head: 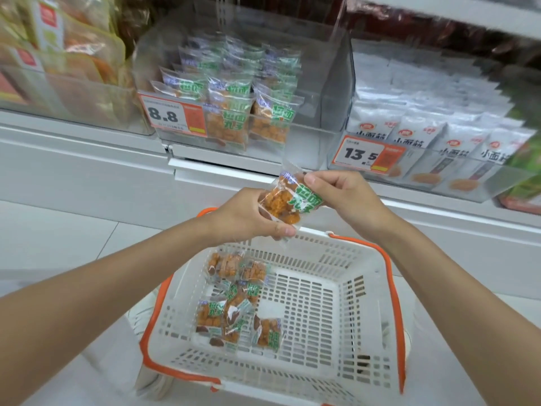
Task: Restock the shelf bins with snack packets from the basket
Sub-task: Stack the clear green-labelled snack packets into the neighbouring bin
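Both hands hold one clear snack packet (288,200) with orange pieces and green lettering, above the basket's far rim. My left hand (246,215) grips its lower left end, and my right hand (339,194) pinches its upper right edge. Below them a white plastic basket (348,320) with orange handles holds several more of the same packets (234,306) on its left side. Straight ahead on the shelf, a clear bin (328,92) tagged 8.8 holds upright rows of matching packets (234,92) on its left, while its right part shows no packets.
A clear bin (494,189) tagged 13.5 with white packets stands at the right. Yellow-orange bags (67,54) fill the bin at the left. A white shelf ledge (87,148) runs below the bins. The basket rests on a pale tiled floor (58,238).
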Demonstrator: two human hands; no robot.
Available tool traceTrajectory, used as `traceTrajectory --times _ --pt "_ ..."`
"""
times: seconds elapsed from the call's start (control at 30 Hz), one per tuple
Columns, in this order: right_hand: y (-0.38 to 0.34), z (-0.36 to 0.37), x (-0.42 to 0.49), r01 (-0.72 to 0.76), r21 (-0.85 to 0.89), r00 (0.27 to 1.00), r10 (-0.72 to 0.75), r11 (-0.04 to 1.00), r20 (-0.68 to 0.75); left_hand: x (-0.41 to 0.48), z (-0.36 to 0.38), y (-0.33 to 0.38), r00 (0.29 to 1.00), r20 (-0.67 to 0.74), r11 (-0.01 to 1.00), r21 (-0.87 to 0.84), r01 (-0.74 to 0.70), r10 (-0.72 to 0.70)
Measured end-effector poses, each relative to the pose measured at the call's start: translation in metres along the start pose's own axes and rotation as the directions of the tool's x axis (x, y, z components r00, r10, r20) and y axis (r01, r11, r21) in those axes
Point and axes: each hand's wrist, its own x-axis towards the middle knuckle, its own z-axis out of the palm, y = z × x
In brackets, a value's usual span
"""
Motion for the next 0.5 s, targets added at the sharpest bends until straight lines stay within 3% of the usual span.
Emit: traceTrajectory --times 0.2,0.3,0.4,0.5 --pt "-0.023 -0.011 0.008 0.053 -0.066 0.999 -0.053 0.996 0.010 0.010 -0.010 0.008 0.988 -0.095 0.992 0.000 -0.124 0.123" --pt "-0.063 -0.020 0.022 0.189 -0.098 0.980 -0.195 0.977 -0.048 0.021 -0.031 0.044 0.963 -0.181 0.980 0.041 -0.196 0.200" --pt "-0.108 -0.030 0.047 0.343 -0.265 0.901 -0.396 0.901 -0.178 0.032 -0.059 0.088 0.931 -0.216 0.956 0.076 -0.283 0.293" --pt "-0.123 -0.032 0.080 0.389 -0.370 0.825 -0.498 0.843 -0.268 0.046 -0.089 0.102 0.852 -0.373 0.924 0.256 -0.285 0.367"
